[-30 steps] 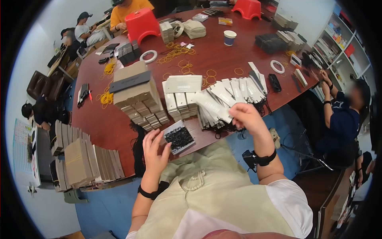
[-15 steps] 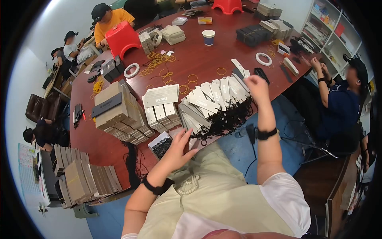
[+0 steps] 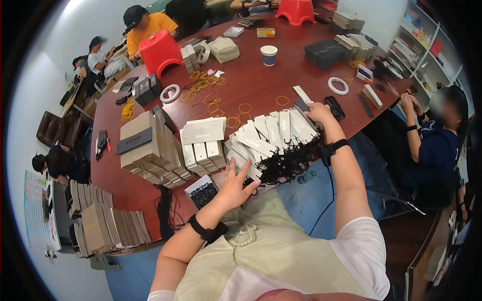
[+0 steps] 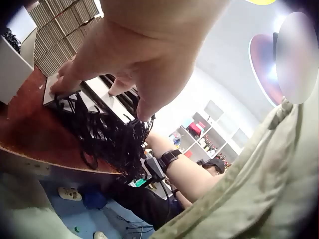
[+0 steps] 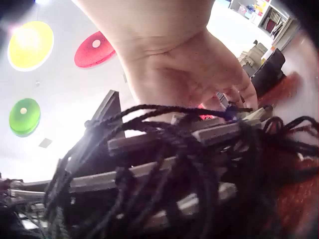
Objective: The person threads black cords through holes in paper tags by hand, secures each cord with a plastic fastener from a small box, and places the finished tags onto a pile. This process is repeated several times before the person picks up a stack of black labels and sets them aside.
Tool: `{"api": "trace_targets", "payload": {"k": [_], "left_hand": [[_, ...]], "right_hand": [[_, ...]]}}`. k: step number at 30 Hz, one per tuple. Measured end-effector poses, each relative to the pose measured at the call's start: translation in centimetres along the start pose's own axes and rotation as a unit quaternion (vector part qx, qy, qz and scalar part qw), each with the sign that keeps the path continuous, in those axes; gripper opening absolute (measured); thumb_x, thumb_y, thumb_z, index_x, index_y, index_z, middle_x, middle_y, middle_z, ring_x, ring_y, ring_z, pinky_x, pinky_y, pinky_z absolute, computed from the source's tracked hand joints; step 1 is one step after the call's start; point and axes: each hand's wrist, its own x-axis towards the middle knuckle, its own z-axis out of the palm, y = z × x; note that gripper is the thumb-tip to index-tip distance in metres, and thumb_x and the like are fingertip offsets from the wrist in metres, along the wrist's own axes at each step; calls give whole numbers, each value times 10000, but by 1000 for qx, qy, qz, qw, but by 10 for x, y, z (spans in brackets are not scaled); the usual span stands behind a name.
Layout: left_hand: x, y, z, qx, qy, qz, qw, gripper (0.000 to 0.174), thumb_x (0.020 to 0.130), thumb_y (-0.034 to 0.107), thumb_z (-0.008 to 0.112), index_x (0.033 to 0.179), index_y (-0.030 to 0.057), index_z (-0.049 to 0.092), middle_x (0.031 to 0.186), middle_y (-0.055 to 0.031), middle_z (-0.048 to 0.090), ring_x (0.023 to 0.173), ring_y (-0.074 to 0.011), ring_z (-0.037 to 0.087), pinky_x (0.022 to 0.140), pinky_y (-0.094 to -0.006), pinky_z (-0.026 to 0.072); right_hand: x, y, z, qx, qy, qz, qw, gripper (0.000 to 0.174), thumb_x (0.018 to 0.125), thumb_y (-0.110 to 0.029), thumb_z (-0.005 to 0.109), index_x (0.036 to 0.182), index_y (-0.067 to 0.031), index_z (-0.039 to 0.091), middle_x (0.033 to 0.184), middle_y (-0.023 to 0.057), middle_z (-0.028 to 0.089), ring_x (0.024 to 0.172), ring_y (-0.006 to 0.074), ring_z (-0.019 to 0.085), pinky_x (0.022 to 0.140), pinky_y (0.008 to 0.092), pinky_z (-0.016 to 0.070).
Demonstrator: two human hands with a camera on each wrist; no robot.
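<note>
A fanned row of light tags with black cords lies along the table's near edge. My left hand is at its left end, fingers spread and touching the tags; the left wrist view shows this hand over tags and cords. At the right end, my right hand touches the outermost tags with its fingertips. In the right wrist view, cords partly cover this hand. Left of the row stand stacked white tags and a small box of black bits.
Tall stacks of cardboard tags stand left, with more stacks beside the table. Yellow rubber bands, tape rolls, a paper cup and red stools are farther back. Several people sit around.
My left hand has moved right, from beside the small box to the row's left end. My right hand has moved right along the row to its far end, leaving the tag it touched earlier.
</note>
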Motion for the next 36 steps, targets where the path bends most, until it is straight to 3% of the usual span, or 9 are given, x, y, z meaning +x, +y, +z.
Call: {"api": "trace_targets", "payload": {"k": [7,9,15,17,21,23,29,32,36], "left_hand": [[14,12,5,-27,-30,-6,999,887,738,502,668,1422,140,235,1415,-372,-3,1300,-553,48,1050,-511,218],[21,18,3,-37,-41,-18,998,885,741,472,679,1429,152,222,1414,-374,0,1329,-497,48,1070,-462,203],[25,-2,5,-155,-12,57,986,837,761,429,670,1427,169,235,1418,-365,12,1318,-524,33,1062,-496,201],[1,5,-19,-42,-22,77,996,758,795,339,660,1413,153,263,1420,-321,123,1327,-442,152,1057,-420,247],[-57,-24,-74,-170,-86,145,971,555,840,216,621,1328,68,401,1252,-213,488,1151,-314,494,942,-341,407],[-91,-41,-94,-201,-48,66,976,435,842,173,616,1232,20,502,1084,-154,599,996,-265,588,845,-329,467],[-165,-88,-114,-286,150,-121,939,303,829,100,621,1115,6,585,996,-89,615,843,-119,591,742,-232,465],[-179,-106,-105,-348,214,-121,905,220,856,77,589,1059,-9,603,959,-48,609,774,-80,579,685,-212,469],[-189,-113,-98,-377,234,-132,886,184,873,65,571,1037,-10,609,945,-41,605,784,-80,582,673,-217,498]], "right_hand": [[-7,12,-3,188,-71,-95,975,382,707,-140,621,1083,-75,630,1010,196,632,938,323,613,828,346,468],[-5,11,-10,154,-46,-112,981,408,689,-77,571,1090,-24,618,987,186,650,917,260,621,820,322,459],[-16,-63,-89,-29,5,-132,991,396,773,-231,624,1107,-20,598,1140,189,578,1074,320,539,925,375,422],[-9,-98,-102,3,81,-257,963,432,785,-252,631,1136,-8,572,1132,189,581,1072,325,537,922,377,423],[-34,-216,-152,68,-45,-360,930,409,808,-269,626,1129,-21,577,1065,180,612,994,305,583,858,365,455],[-35,-261,-147,46,-92,-400,911,391,819,-269,620,1130,-35,582,1016,174,631,943,289,607,813,354,473],[-57,-376,-124,61,-87,-505,857,342,831,-302,612,1042,-33,624,953,142,646,847,227,625,758,327,482],[-79,-408,-118,213,-80,-537,812,308,836,-320,612,927,-28,650,800,101,641,721,153,604,650,292,474],[-87,-442,-110,227,-19,-471,853,335,812,-342,640,820,-7,631,752,106,607,681,166,573,601,315,445]]}}
